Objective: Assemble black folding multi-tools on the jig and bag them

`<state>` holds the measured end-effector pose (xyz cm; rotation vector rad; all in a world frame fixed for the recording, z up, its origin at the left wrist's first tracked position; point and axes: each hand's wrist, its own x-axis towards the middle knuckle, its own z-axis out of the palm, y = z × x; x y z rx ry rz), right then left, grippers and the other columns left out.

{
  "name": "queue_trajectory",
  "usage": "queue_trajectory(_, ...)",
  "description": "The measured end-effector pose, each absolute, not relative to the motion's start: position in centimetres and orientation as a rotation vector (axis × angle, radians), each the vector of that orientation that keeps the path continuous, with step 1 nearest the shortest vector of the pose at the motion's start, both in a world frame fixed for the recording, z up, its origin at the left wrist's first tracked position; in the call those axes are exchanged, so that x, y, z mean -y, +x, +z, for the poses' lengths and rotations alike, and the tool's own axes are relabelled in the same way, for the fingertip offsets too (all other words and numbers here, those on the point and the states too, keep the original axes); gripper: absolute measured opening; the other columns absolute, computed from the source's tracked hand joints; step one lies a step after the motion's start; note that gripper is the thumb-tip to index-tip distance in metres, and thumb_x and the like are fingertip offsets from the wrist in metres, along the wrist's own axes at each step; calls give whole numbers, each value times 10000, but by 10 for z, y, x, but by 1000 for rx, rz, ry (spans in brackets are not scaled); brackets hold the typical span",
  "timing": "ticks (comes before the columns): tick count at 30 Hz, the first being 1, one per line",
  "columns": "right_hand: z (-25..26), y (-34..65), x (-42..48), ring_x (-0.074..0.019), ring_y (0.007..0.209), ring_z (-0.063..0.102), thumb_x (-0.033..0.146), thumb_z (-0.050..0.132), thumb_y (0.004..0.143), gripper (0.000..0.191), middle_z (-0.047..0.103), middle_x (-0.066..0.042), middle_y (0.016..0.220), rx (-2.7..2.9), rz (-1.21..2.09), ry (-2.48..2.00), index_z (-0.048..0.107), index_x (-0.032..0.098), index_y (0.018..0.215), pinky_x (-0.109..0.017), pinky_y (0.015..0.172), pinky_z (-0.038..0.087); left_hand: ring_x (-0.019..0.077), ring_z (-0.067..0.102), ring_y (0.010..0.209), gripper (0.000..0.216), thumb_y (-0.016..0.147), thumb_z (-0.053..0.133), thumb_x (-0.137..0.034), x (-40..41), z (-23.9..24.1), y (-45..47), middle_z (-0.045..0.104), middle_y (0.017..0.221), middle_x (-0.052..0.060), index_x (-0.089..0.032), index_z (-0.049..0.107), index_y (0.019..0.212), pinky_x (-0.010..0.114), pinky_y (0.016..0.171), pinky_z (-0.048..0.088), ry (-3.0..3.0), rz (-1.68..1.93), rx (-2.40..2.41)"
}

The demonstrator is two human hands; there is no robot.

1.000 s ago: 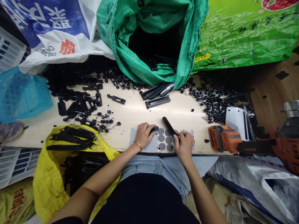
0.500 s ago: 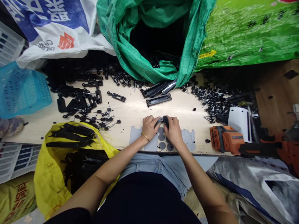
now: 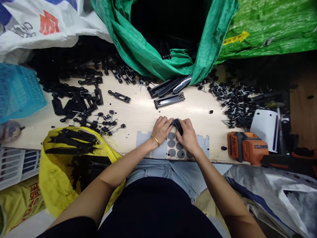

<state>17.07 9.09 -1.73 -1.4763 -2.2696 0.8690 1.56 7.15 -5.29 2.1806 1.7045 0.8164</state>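
Clasping black part [image 3: 177, 125] in left hand [image 3: 162, 129] and right hand [image 3: 188, 135] above dot sheet [image 3: 143, 140], I judged slack grip risked dropping it.

The sticker sheet [image 3: 143, 142] lies at the surface's [image 3: 138, 115] near edge. Left of it sits a bag of parts [image 3: 52, 185], right of it a drill [image 3: 245, 148], behind it an open sack [image 3: 138, 49].

The black part [image 3: 177, 125] at the frame's centre sits over a pale grey sheet [image 3: 203, 145] dotted with dark grey discs, on a light wood-grain table [image 3: 138, 115]. A teal-green woven sack [image 3: 138, 49] fills the top middle, a lime-green sack [image 3: 272, 26] (yellow label [image 3: 235, 37] on it) the upper right. Lower left is a yellow bag [image 3: 49, 178], far left a light-blue latticed basket [image 3: 17, 89], right an orange-and-black drill [image 3: 245, 147].
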Motion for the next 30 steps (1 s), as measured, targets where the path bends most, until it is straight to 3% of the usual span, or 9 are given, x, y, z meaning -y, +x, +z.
queue_trajectory(4, -18, 170, -89, -246, 925, 500, 147, 459, 757, 483, 451, -98, 964, 2217, 876, -1517, 469, 144, 1240, -391, 835, 480, 195, 445, 797, 273, 926, 412, -272, -82, -55, 20, 481, 801, 44, -138, 569, 1104, 334, 746, 447, 2207, 866, -1493)
queue_trajectory(9, -22, 172, -88, -252, 923, 496, 154, 465, 754, 507, 444, -101, 971, 2212, 897, -1524, 447, 148, 1261, -395, 791, 498, 197, 432, 768, 296, 930, 380, -236, -77, -55, 35, 465, 778, 46, -111, 555, 1132, 349, 722, 443, 2047, 967, -1719)
queue_trajectory(15, -23, 173, -88, -253, 926, 494, 129, 454, 752, 553, 449, -106, 978, 2175, 895, -1542, 416, 160, 1303, -402, 786, 500, 181, 443, 745, 276, 919, 423, -243, -84, -53, 27, 456, 750, 29, -117, 576, 1110, 323, 712, 443, 2104, 1004, -1501)
queue_trajectory(24, -18, 173, -84, -274, 1010, 490, 177, 510, 754, 579, 464, -143, 1066, 2211, 987, -1577, 402, 122, 1320, -426, 843, 492, 199, 462, 780, 226, 865, 501, -199, -83, -46, 30, 492, 778, 38, -152, 601, 1063, 322, 728, 414, 2062, 779, -1661)
queue_trajectory(27, -4, 197, -109, -218, 930, 543, 228, 549, 776, 507, 511, -114, 1069, 2283, 1181, -1439, 467, 157, 1271, -356, 781, 513, 216, 483, 810, 236, 847, 519, -192, -78, -42, 16, 517, 809, 44, -180, 600, 1068, 343, 725, 385, 2083, 672, -1729)
queue_trajectory(29, 9, 222, -147, -175, 853, 564, 226, 530, 808, 409, 555, -93, 1069, 2193, 1026, -1574, 516, 178, 1214, -318, 742, 507, 220, 494, 830, 249, 837, 527, -185, -73, -41, 6, 527, 835, 47, -190, 596, 1076, 347, 730, 373, 2070, 669, -1756)
queue_trajectory(30, 14, 235, -172, -169, 838, 562, 218, 539, 804, 380, 570, -95, 1071, 2079, 748, -1764, 536, 168, 1181, -323, 761, 495, 220, 497, 837, 256, 832, 527, -176, -71, -42, 2, 530, 846, 50, -187, 593, 1080, 347, 738, 371, 2060, 686, -1762)
